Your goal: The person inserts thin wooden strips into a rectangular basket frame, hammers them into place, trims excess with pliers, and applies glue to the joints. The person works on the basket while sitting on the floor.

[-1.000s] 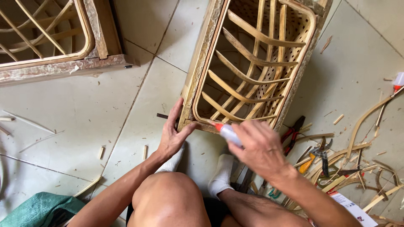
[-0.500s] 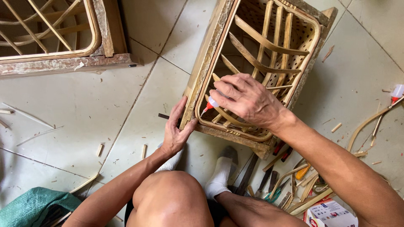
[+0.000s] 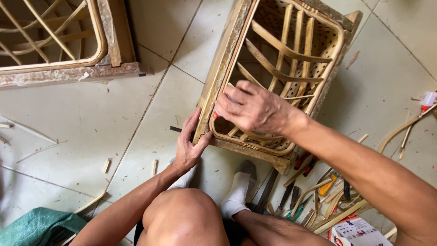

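A rattan and wood frame [image 3: 225,50] lies on the tiled floor in front of me. My left hand [image 3: 189,146] grips its lower left corner, thumb on the wooden edge. My right hand [image 3: 255,109] reaches over the curved inner rattan rim near that corner. It is closed on a small white tube with a red tip [image 3: 218,113], which my fingers mostly hide. The tip sits at the joint between the rim and the wooden edge.
A second rattan frame [image 3: 104,41] lies at the top left. Hand tools [image 3: 314,182], rattan strips [image 3: 400,130] and a printed box [image 3: 355,230] are scattered at the lower right. A small bottle [image 3: 428,99] sits at the right edge and a green cloth [image 3: 36,225] at the bottom left. My feet in white socks [image 3: 239,193] rest under the frame.
My right hand has carried the tube from below the frame's front edge up and left onto the inner rim near the corner. My left hand has stayed on the corner.
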